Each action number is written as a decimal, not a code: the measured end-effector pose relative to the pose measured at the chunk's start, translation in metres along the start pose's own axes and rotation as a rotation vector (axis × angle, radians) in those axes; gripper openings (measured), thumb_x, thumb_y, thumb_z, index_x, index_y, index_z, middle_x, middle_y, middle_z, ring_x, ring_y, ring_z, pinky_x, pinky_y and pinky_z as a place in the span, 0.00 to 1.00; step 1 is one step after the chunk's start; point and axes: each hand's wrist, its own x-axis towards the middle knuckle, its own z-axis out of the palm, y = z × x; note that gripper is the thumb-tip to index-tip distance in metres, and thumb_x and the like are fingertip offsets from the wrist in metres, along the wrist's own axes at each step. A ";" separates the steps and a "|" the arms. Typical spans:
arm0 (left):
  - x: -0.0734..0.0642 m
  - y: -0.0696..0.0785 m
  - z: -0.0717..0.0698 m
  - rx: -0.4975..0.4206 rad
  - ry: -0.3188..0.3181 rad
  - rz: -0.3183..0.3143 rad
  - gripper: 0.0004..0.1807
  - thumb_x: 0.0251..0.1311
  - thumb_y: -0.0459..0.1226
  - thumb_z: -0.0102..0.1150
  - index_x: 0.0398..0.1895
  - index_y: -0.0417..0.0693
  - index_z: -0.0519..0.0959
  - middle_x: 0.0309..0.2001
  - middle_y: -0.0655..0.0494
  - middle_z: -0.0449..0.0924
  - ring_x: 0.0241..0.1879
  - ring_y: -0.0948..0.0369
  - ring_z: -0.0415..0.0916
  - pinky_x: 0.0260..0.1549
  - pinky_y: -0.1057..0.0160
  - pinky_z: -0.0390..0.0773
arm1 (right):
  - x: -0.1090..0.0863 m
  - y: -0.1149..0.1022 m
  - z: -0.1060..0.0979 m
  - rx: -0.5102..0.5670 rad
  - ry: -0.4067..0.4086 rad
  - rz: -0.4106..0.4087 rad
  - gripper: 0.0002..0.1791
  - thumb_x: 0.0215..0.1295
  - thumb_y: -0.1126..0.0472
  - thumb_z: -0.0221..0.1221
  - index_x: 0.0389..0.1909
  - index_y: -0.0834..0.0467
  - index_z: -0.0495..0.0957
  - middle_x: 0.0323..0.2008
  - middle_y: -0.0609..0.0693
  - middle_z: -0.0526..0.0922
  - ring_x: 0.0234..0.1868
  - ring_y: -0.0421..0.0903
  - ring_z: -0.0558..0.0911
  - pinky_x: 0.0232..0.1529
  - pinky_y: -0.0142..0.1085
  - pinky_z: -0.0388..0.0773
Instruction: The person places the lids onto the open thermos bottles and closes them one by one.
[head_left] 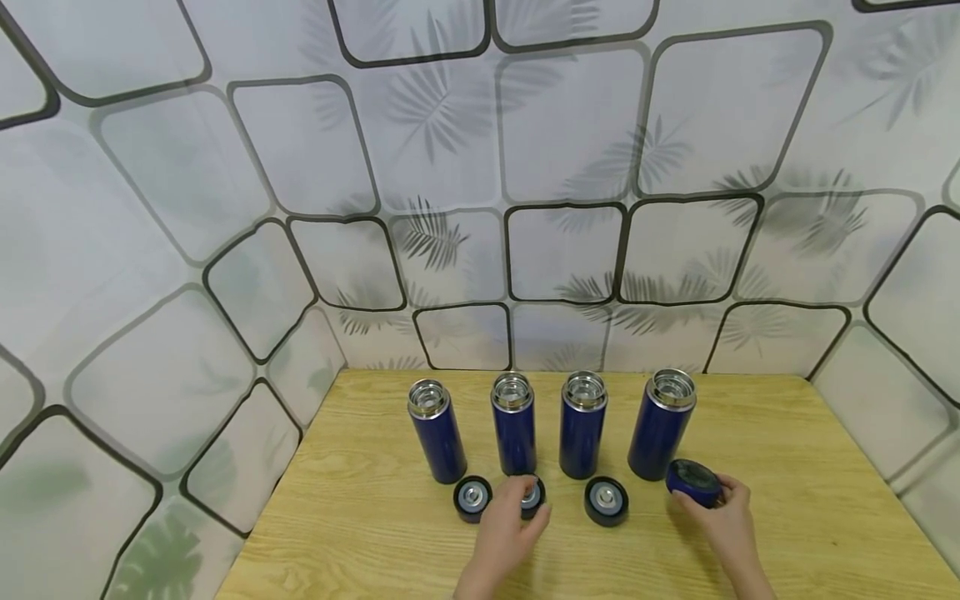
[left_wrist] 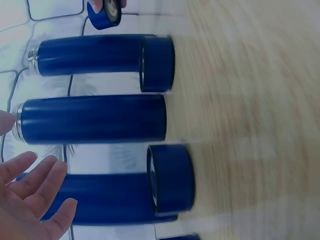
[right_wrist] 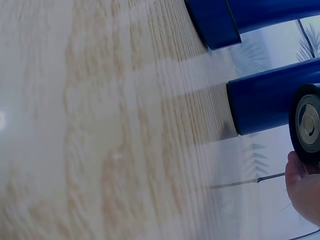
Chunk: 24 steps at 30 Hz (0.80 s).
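Observation:
My right hand grips a blue bottle lid in the air, in front of the rightmost bottle. In the right wrist view that lid shows its black rim and grey inner disc. My left hand hovers over the middle lid, partly covering it. The left wrist view shows the left hand's fingers spread and bent a little, holding nothing. Two more lids lie underside up, a left lid and a right lid.
Several dark blue bottles stand uncapped in a row: the leftmost bottle, the second bottle and the third bottle among them. They stand on a wooden table. Patterned white fabric rises behind the table and at both sides.

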 end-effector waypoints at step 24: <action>0.046 0.029 0.041 -0.197 -0.017 0.028 0.17 0.60 0.42 0.52 0.44 0.38 0.72 0.40 0.52 0.75 0.40 0.62 0.72 0.39 0.66 0.72 | 0.022 0.039 -0.009 0.124 0.068 -0.034 0.52 0.47 0.51 0.66 0.60 0.67 0.41 0.60 0.71 0.52 0.61 0.61 0.54 0.54 0.27 0.60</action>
